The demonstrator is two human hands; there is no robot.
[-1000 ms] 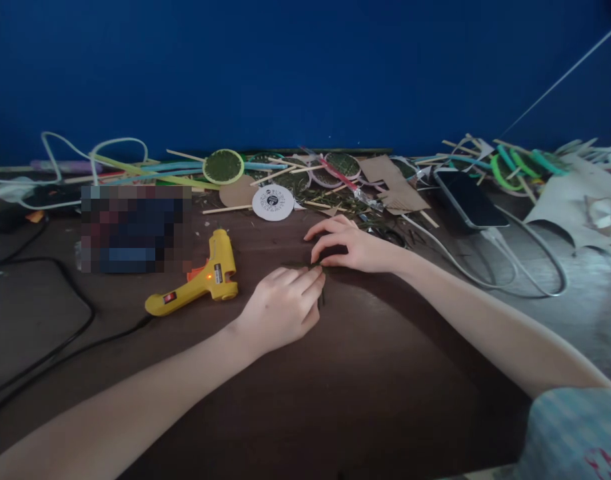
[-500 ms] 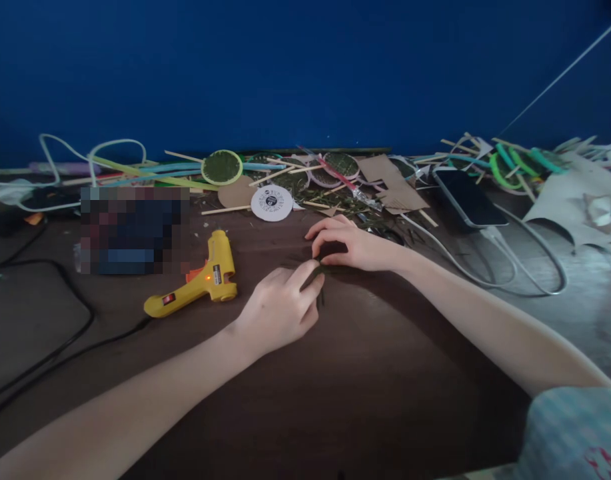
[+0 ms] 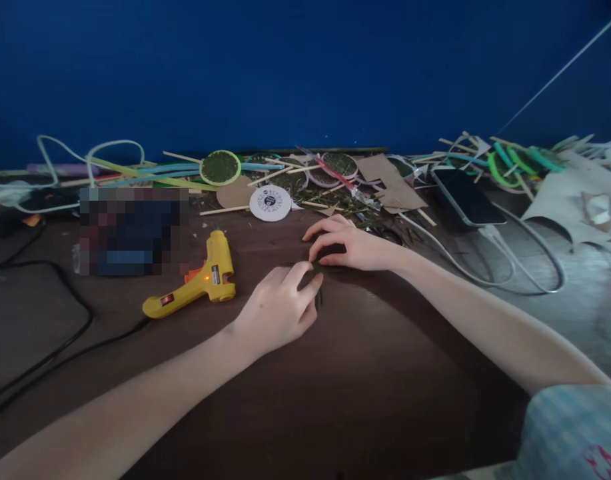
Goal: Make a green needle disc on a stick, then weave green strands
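Note:
My left hand [image 3: 280, 308] rests on the dark wooden table [image 3: 365, 373], fingers curled and pressed onto thin dark green strips [image 3: 318, 295] that lie flat on the wood. My right hand [image 3: 350, 245] meets it from the right, its fingertips bent down and pinching the same strips at their far end. The strips are mostly hidden under both hands. A yellow glue gun [image 3: 198, 283] lies just left of my left hand, its small light glowing orange.
Along the blue wall lie round green woven discs [image 3: 220, 167], a white disc [image 3: 270, 203], cardboard scraps [image 3: 392, 183], wooden sticks and coloured straws. A phone [image 3: 465, 197] with a white cable sits at the right. A black cord [image 3: 60, 347] runs across the left.
Both hands stay on the strips. My left fingers have shifted slightly, the index lifting and reaching toward my right fingertips. The view has drifted a little.

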